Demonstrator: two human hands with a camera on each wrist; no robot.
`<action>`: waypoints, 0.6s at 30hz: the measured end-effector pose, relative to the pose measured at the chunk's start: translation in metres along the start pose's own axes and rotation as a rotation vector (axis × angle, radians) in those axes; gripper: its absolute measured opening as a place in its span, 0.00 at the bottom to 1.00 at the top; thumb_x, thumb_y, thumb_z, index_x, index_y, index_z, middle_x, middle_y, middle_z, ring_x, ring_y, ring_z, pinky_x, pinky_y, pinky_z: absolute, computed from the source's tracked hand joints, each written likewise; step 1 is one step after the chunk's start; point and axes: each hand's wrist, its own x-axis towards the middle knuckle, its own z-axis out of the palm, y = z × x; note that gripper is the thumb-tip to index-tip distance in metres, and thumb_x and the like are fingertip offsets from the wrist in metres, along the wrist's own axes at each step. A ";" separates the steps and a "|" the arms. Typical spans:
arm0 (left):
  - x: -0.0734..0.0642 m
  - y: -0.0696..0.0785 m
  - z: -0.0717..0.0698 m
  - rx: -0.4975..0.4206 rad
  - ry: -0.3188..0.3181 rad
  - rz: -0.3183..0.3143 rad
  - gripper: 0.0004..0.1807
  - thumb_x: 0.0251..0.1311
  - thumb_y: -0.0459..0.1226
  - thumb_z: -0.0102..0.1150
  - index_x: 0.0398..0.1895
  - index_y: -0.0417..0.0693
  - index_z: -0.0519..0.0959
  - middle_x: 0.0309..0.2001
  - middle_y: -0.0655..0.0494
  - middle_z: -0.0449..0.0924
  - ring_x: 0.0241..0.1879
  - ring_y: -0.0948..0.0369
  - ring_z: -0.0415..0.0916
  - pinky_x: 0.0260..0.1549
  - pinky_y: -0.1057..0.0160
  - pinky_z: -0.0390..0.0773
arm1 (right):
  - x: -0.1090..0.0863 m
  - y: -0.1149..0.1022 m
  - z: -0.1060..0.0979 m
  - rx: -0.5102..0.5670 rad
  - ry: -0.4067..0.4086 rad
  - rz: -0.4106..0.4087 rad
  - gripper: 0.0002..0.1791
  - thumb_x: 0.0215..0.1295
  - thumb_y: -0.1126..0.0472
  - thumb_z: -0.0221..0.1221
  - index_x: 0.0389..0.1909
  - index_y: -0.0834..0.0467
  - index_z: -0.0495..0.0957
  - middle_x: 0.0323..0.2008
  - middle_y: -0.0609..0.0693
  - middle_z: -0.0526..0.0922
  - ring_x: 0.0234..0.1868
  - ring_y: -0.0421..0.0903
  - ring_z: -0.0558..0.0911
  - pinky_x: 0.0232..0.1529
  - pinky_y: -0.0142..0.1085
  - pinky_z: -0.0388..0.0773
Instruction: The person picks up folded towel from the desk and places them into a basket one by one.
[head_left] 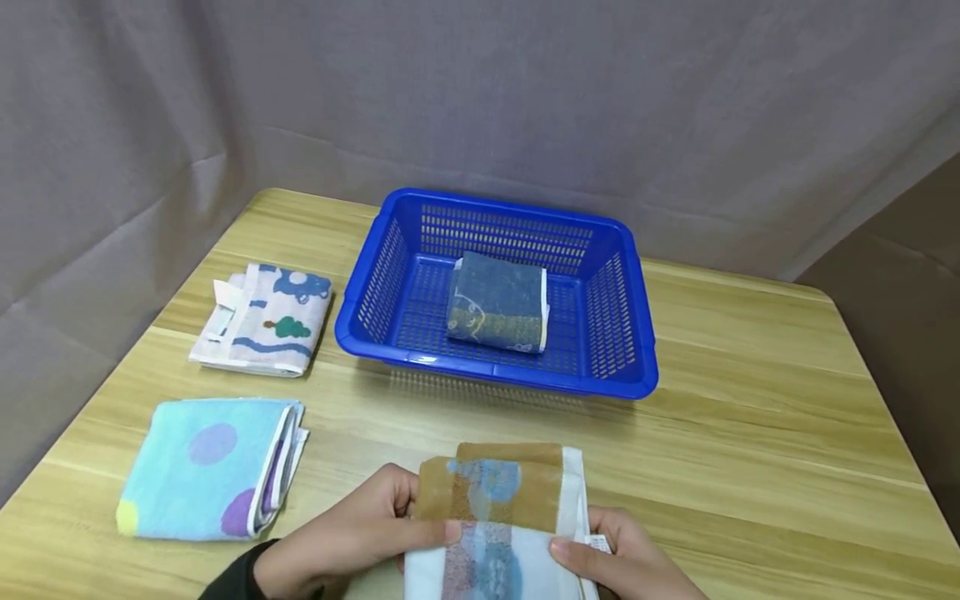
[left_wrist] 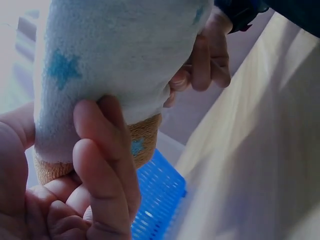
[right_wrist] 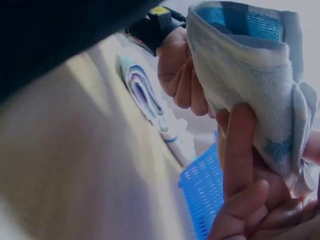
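A folded towel (head_left: 495, 508), brown and white with blue patches, is held up between both hands at the table's near edge. My left hand (head_left: 360, 529) grips its left side, thumb on the face toward me and fingers behind. On the right side my right hand (head_left: 626, 554) pinches it the same way, near a small white tag. From the left wrist view, the towel's far face (left_wrist: 120, 60) is white with blue stars, and curled fingers press against it. The right wrist view shows its layered, folded edge (right_wrist: 240, 45).
Beyond the hands stands a blue plastic basket (head_left: 495, 379) with a folded dark blue-grey towel (head_left: 498, 300) inside. Left of it lies a folded white towel (head_left: 277, 321) with blue and green pictures. Nearer is a folded light blue dotted towel (head_left: 202, 467). A grey curtain (head_left: 525, 100) hangs behind the wooden table (head_left: 757, 400).
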 end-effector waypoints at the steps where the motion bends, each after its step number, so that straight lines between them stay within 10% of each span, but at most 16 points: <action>1: 0.001 0.003 0.000 0.008 -0.004 0.014 0.11 0.60 0.37 0.55 0.33 0.35 0.80 0.23 0.56 0.82 0.23 0.61 0.76 0.21 0.71 0.74 | -0.001 -0.004 0.001 0.015 0.003 0.008 0.14 0.70 0.67 0.42 0.51 0.68 0.70 0.39 0.58 0.81 0.36 0.48 0.80 0.35 0.36 0.79; 18: 0.023 0.075 -0.016 0.327 0.073 0.114 0.10 0.58 0.38 0.58 0.35 0.39 0.81 0.24 0.52 0.81 0.22 0.63 0.72 0.21 0.69 0.71 | 0.009 -0.068 0.004 -0.381 0.092 -0.211 0.10 0.69 0.67 0.45 0.41 0.62 0.76 0.37 0.55 0.83 0.38 0.52 0.79 0.37 0.41 0.78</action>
